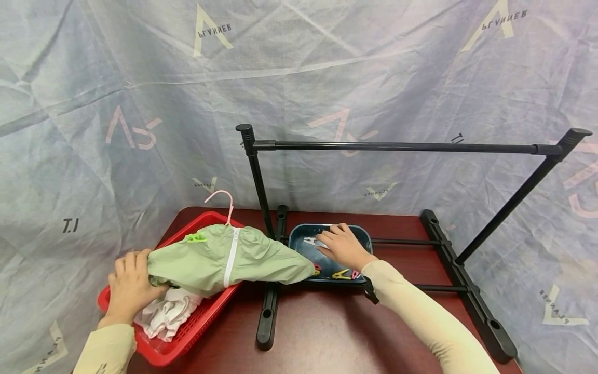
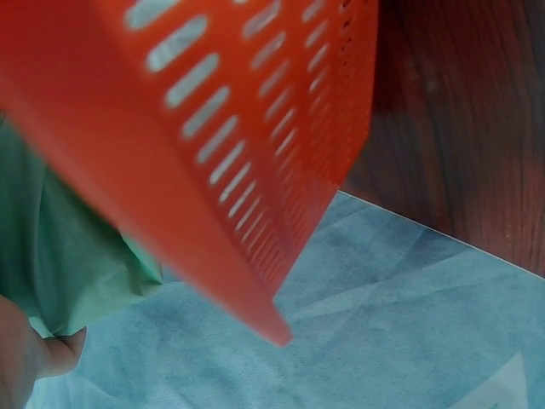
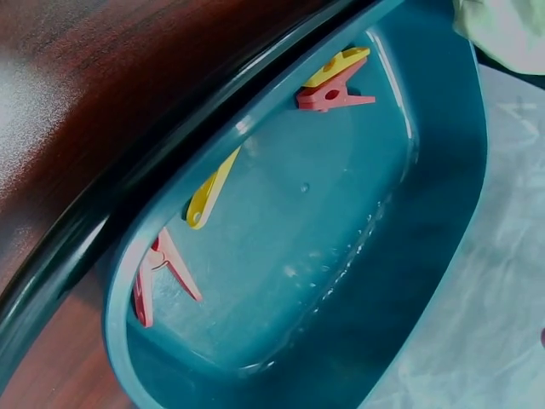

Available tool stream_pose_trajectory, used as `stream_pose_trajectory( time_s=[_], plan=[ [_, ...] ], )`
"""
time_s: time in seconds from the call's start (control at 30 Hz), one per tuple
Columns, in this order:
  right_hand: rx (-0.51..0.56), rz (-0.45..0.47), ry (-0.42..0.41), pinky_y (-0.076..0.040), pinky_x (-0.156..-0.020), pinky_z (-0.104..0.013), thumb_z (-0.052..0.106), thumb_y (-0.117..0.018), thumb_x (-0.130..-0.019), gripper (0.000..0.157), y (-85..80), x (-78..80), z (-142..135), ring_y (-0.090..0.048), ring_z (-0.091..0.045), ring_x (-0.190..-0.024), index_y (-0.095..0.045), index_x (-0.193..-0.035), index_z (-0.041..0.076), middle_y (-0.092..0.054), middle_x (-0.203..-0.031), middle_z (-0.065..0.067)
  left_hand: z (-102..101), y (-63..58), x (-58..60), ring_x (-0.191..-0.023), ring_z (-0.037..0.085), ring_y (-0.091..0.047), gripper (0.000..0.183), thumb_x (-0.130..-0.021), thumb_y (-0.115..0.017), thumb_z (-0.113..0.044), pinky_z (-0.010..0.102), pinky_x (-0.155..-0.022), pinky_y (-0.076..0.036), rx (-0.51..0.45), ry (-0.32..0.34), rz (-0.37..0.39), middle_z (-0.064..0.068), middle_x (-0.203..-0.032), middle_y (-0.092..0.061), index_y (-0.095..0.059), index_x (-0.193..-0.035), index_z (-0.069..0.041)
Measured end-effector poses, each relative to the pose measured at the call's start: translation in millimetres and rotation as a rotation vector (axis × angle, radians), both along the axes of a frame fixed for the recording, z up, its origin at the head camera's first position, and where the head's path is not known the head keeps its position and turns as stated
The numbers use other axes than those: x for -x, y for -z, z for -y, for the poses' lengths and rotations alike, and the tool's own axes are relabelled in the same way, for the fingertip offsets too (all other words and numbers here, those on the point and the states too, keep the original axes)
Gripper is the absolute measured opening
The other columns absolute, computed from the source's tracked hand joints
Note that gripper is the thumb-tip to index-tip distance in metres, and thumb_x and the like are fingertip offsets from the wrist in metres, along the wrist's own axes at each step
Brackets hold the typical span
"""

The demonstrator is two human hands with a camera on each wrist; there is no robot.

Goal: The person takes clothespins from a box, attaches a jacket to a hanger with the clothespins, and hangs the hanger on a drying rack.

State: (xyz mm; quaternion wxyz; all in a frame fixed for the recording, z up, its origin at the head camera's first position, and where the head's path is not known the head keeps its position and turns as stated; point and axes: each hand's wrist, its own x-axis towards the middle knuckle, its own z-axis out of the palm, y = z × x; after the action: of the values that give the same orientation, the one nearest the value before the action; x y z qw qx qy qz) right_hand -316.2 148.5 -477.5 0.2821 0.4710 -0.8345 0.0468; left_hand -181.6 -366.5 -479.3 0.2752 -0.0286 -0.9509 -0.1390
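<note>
A light green jacket (image 1: 196, 259) with a white zipper lies over the red basket (image 1: 205, 317), a pink hanger (image 1: 231, 205) sticking out at its top. Clipped to its upper edge is a bright green clothespin (image 1: 195, 238). My left hand (image 1: 131, 283) grips the jacket's left end; its thumb side shows low in the left wrist view beside the green cloth (image 2: 68, 247). Above the blue tub (image 1: 299, 244), my right hand (image 1: 343, 244) pinches a white clothespin (image 1: 309, 240) at its fingertips. The right wrist view shows neither that hand nor that clothespin.
Inside the tub lie pink (image 3: 162, 273), yellow (image 3: 209, 192) and red (image 3: 332, 95) clothespins. A black rack (image 1: 402, 147) stands on the dark red table (image 1: 317, 332), its crossbar above the tub. White cloth (image 1: 168, 311) lies in the basket. A grey curtain (image 1: 327, 78) hangs behind.
</note>
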Motion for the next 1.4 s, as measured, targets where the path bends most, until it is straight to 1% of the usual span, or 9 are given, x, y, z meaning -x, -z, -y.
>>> stream_pose_trajectory(
  time_s=[0.1,0.23,0.43,0.6,0.73,0.97,1.17,1.4],
  plan=[
    [0.0,-0.004,0.001,-0.041,-0.085,-0.042,0.029,-0.068,-0.093,0.026,-0.9,-0.8,0,-0.056,-0.021,-0.094,-0.067,-0.114,0.015,-0.067,-0.102,0.002,0,0.1,-0.2,-0.105,0.053,-0.035,0.097,-0.049,-0.093,-0.021,0.067,-0.066,-0.033,0.0,0.001,-0.002,0.027,-0.113,-0.041,-0.042,-0.128,0.003],
    [0.0,-0.024,0.0,-0.041,-0.086,-0.042,0.026,-0.073,-0.089,0.027,-0.4,-1.4,2,-0.056,-0.02,-0.093,-0.067,-0.114,0.015,-0.068,-0.101,0.003,1,0.4,-0.3,-0.105,0.053,-0.034,0.096,-0.049,-0.092,-0.02,0.066,-0.065,-0.032,0.001,0.002,-0.007,0.027,-0.113,-0.041,-0.042,-0.127,0.003],
    [0.018,-0.05,-0.022,-0.041,-0.083,-0.042,0.024,-0.077,-0.087,0.027,-2.2,-4.8,6,-0.054,-0.019,-0.089,-0.068,-0.111,0.017,-0.067,-0.099,0.004,1,1.5,0.5,-0.105,0.053,-0.034,0.096,-0.049,-0.092,-0.021,0.066,-0.065,-0.032,-0.003,0.003,-0.008,0.027,-0.113,-0.041,-0.042,-0.127,0.002],
    [-0.002,-0.047,-0.017,-0.042,-0.086,-0.042,0.025,-0.075,-0.088,0.027,-5.0,-7.4,7,-0.055,-0.018,-0.09,-0.068,-0.112,0.017,-0.067,-0.099,0.004,1,1.9,0.8,-0.105,0.053,-0.034,0.096,-0.049,-0.092,-0.022,0.066,-0.065,-0.031,-0.007,0.005,-0.011,0.027,-0.112,-0.041,-0.041,-0.127,0.002],
    [-0.011,-0.042,-0.015,-0.042,-0.088,-0.042,0.027,-0.071,-0.091,0.025,-7.0,-8.8,6,-0.056,-0.018,-0.091,-0.068,-0.114,0.017,-0.068,-0.101,0.004,0,1.5,0.8,-0.105,0.053,-0.034,0.096,-0.049,-0.091,-0.022,0.066,-0.065,-0.031,-0.006,0.003,-0.009,0.027,-0.112,-0.041,-0.041,-0.127,0.002],
    [-0.005,-0.059,-0.005,-0.043,-0.09,-0.043,0.024,-0.075,-0.088,0.025,-5.8,-9.0,9,-0.058,-0.017,-0.092,-0.068,-0.111,0.018,-0.068,-0.1,0.006,0,0.8,0.9,-0.105,0.053,-0.034,0.096,-0.049,-0.092,-0.022,0.066,-0.065,-0.032,-0.004,0.003,-0.013,0.027,-0.113,-0.041,-0.041,-0.127,0.002],
    [-0.016,-0.037,0.0,-0.042,-0.091,-0.043,0.024,-0.072,-0.09,0.023,-6.3,-11.3,12,-0.058,-0.016,-0.094,-0.067,-0.111,0.019,-0.068,-0.102,0.006,0,0.6,0.3,-0.105,0.053,-0.034,0.096,-0.05,-0.092,-0.022,0.067,-0.066,-0.031,-0.008,0.002,-0.01,0.027,-0.113,-0.041,-0.041,-0.127,0.003],
    [0.016,-0.036,-0.013,-0.044,-0.09,-0.045,0.019,-0.078,-0.086,0.024,-6.5,-12.9,15,-0.058,-0.017,-0.09,-0.068,-0.108,0.018,-0.068,-0.099,0.006,-1,0.3,-1.4,-0.107,0.053,-0.034,0.097,-0.05,-0.093,-0.021,0.066,-0.067,-0.032,-0.008,-0.003,0.0,0.027,-0.113,-0.041,-0.041,-0.128,0.003]
  ],
)
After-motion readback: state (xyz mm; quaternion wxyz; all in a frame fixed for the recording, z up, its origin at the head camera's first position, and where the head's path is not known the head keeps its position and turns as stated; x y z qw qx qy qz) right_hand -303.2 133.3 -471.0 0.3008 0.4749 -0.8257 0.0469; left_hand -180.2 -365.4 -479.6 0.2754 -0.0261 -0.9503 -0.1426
